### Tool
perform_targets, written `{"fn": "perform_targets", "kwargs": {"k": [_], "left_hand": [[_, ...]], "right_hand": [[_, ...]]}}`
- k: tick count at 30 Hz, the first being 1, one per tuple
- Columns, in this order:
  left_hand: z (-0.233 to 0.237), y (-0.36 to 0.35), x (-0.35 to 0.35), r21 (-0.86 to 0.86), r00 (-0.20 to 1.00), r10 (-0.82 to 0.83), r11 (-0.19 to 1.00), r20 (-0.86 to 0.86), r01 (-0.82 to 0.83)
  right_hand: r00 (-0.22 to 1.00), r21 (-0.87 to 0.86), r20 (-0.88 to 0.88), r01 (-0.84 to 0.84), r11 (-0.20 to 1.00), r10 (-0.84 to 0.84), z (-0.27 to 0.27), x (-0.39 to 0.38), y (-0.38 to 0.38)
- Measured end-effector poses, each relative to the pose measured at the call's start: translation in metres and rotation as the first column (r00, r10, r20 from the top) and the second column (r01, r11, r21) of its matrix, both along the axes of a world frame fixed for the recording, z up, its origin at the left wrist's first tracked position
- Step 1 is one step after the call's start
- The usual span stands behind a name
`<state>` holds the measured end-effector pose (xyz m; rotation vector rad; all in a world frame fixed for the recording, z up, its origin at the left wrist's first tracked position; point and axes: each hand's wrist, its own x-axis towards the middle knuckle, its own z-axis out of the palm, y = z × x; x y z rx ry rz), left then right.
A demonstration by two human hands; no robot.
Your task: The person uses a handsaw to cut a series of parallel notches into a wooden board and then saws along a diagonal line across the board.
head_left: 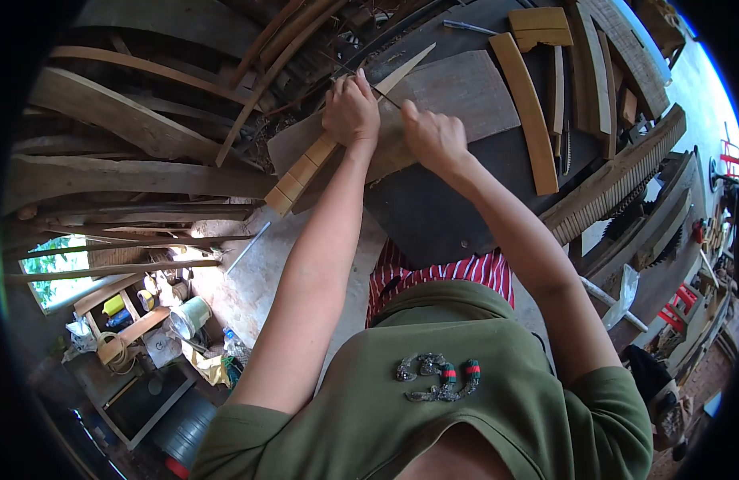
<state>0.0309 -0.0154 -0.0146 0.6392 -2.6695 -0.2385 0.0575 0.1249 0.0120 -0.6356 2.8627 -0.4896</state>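
Observation:
A thin dark rod-like tool (389,99) slants between my two closed hands, above a tapered wooden strip. My right hand (435,138) is wrapped round its near end. At the other side my left hand (352,110) forms a fist, its thumb up against the tool; I cannot tell how its fingers hold it. The light wooden strip (302,172) has several crosswise lines at its wide end and narrows to a point beyond my hands. My left fist and wrist hide its middle. Beneath it lies a broad weathered board (464,100).
The board rests on a dark work surface (433,216). To the right are a curved wooden piece (526,112), a wooden block (541,29) and a ridged beam (617,176). A pen (469,27) lies at the back. Long timbers (121,116) crowd the left; a bucket (190,317) stands lower left.

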Motion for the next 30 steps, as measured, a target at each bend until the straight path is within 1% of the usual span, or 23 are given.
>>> {"fn": "perform_targets", "kwargs": {"k": [2, 4, 5, 6, 8, 10, 11, 13, 15, 17, 20, 22, 24, 26, 27, 30], "left_hand": [[-0.003, -0.001, -0.001, -0.055, 1.000, 0.001, 0.998, -0.013, -0.002], [-0.003, 0.000, 0.000, -0.060, 1.000, 0.004, 0.998, -0.014, -0.004], [-0.003, -0.002, -0.001, -0.065, 1.000, 0.006, 0.998, -0.013, -0.007], [-0.003, -0.002, -0.001, -0.064, 1.000, 0.006, 0.998, -0.010, -0.007], [-0.002, -0.002, 0.000, 0.002, 1.000, -0.013, 1.000, -0.003, 0.013], [-0.004, -0.002, 0.000, -0.002, 1.000, -0.007, 1.000, -0.009, 0.007], [-0.004, -0.002, 0.000, -0.009, 1.000, -0.019, 1.000, -0.024, 0.019], [-0.002, -0.002, -0.001, -0.009, 1.000, -0.015, 1.000, -0.006, 0.015], [0.000, -0.004, -0.003, -0.014, 1.000, -0.007, 1.000, 0.003, 0.007], [-0.001, -0.003, -0.002, -0.011, 1.000, -0.002, 1.000, -0.001, 0.002], [-0.001, -0.002, -0.002, -0.007, 1.000, 0.009, 1.000, -0.005, -0.009], [-0.003, -0.003, -0.003, -0.010, 1.000, 0.012, 1.000, -0.005, -0.012], [-0.002, -0.003, -0.002, -0.018, 1.000, 0.001, 1.000, -0.009, -0.001], [0.000, -0.002, -0.002, -0.016, 1.000, -0.010, 1.000, -0.013, 0.009], [0.000, -0.003, -0.002, -0.020, 1.000, -0.013, 1.000, -0.021, 0.012], [-0.001, -0.002, -0.002, -0.019, 1.000, 0.005, 1.000, -0.008, -0.005]], "right_hand": [[1.000, 0.005, -0.013, -0.011, 1.000, 0.011, -0.008, -0.010, -0.012], [0.997, -0.069, -0.068, -0.042, 0.997, 0.037, -0.008, -0.012, -0.014], [0.997, -0.070, -0.067, -0.041, 0.997, 0.036, -0.009, -0.007, -0.007], [0.999, -0.057, -0.036, -0.023, 0.998, 0.021, -0.003, 0.005, 0.008], [1.000, -0.036, 0.003, -0.017, 0.999, 0.017, 0.005, 0.018, 0.024], [0.996, 0.030, 0.084, -0.030, 0.999, 0.028, 0.009, 0.024, 0.028], [0.996, 0.028, 0.086, -0.030, 0.999, 0.028, 0.005, 0.018, 0.021], [0.999, -0.057, -0.044, -0.030, 0.998, 0.028, -0.007, -0.004, -0.001], [0.997, -0.049, -0.070, -0.031, 0.998, 0.028, -0.011, -0.013, -0.015], [0.996, -0.035, -0.090, -0.033, 0.999, 0.030, -0.011, -0.011, -0.011], [0.999, -0.021, -0.041, -0.033, 0.999, 0.032, 0.005, 0.014, 0.019], [0.996, 0.096, 0.086, -0.041, 0.995, 0.032, 0.014, 0.026, 0.033], [0.997, 0.071, 0.069, -0.033, 0.997, 0.029, 0.008, 0.020, 0.025], [0.999, -0.003, -0.042, -0.006, 1.000, 0.005, -0.002, -0.002, 0.001], [0.998, -0.036, -0.054, -0.047, 0.998, 0.045, -0.006, -0.011, -0.009], [0.998, -0.055, -0.051, -0.038, 0.998, 0.036, -0.013, -0.011, -0.011]]}}
